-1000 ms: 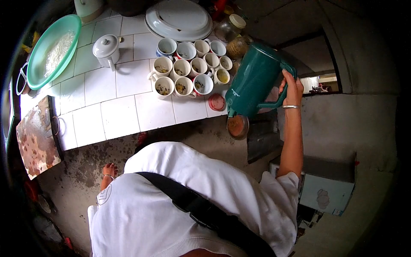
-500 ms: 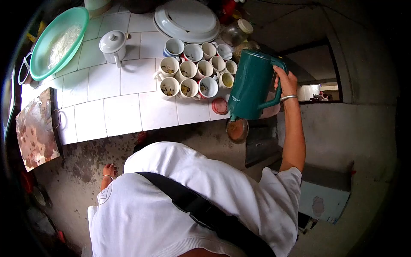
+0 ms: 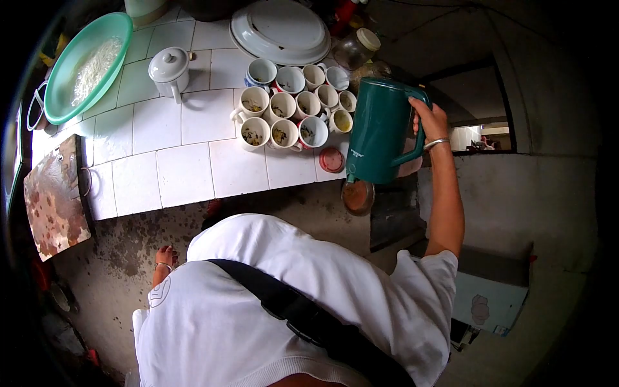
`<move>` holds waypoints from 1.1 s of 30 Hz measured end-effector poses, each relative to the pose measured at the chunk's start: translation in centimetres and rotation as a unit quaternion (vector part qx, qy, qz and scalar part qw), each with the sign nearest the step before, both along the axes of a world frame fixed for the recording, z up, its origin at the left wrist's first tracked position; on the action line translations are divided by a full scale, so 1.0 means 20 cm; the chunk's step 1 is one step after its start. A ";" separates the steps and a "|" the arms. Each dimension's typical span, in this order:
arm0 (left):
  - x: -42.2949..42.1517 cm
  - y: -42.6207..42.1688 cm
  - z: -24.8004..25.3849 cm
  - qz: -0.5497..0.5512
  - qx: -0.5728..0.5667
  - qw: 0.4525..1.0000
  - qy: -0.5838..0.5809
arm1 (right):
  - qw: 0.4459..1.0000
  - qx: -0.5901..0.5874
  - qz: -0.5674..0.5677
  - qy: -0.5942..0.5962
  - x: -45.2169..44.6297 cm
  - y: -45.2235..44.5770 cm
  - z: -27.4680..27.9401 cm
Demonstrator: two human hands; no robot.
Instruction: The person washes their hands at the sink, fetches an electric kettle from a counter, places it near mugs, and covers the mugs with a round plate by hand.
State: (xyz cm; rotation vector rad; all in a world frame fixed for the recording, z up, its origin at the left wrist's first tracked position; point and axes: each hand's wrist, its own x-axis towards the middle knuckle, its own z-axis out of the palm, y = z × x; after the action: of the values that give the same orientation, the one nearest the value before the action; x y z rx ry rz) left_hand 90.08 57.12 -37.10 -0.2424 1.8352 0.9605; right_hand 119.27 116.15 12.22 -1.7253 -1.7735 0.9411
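My right hand point(image 3: 431, 122) is wrapped round the handle of a dark green jug point(image 3: 382, 129). The jug is at the right end of the white tiled counter point(image 3: 184, 174), its spout low near the front edge. Several cups point(image 3: 284, 134) stand in rows left of the jug, with dark bits in the bottom of many. One cup point(image 3: 340, 121) beside the jug holds yellowish liquid. A red round lid point(image 3: 331, 160) lies in front of the cups. My left hand point(image 3: 165, 255) hangs low beside my body, away from the counter; its fingers look slightly curled and apart, with nothing seen in them.
A white lidded pot point(image 3: 169, 72) and a green basin point(image 3: 90, 68) with white strands stand on the counter's left. Behind the cups are a large white tray point(image 3: 281, 32) and a glass jar point(image 3: 358, 48). A stained board point(image 3: 57, 200) leans at the left end.
The counter and cups have shifted slightly right and down in view since a second ago. The jug, still in my right hand, is more upright than before. My left hand stays low.
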 end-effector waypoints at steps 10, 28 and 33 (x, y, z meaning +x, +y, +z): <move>0.01 0.00 0.00 0.007 -0.006 1.000 -0.010 | 1.000 -0.001 0.017 -0.013 0.01 0.04 -0.01; 0.02 0.02 0.02 0.008 -0.027 1.000 -0.001 | 0.999 -0.005 0.019 -0.045 0.03 0.08 -0.02; 0.01 -0.01 -0.05 0.029 0.030 0.999 -0.027 | 0.998 -0.004 0.026 -0.051 0.03 0.09 -0.01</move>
State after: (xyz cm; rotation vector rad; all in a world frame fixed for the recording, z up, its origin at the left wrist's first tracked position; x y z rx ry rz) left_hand 90.32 56.83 -38.08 -0.2825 1.7555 1.0372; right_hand 119.81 117.88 11.93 -1.7676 -1.8910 0.8962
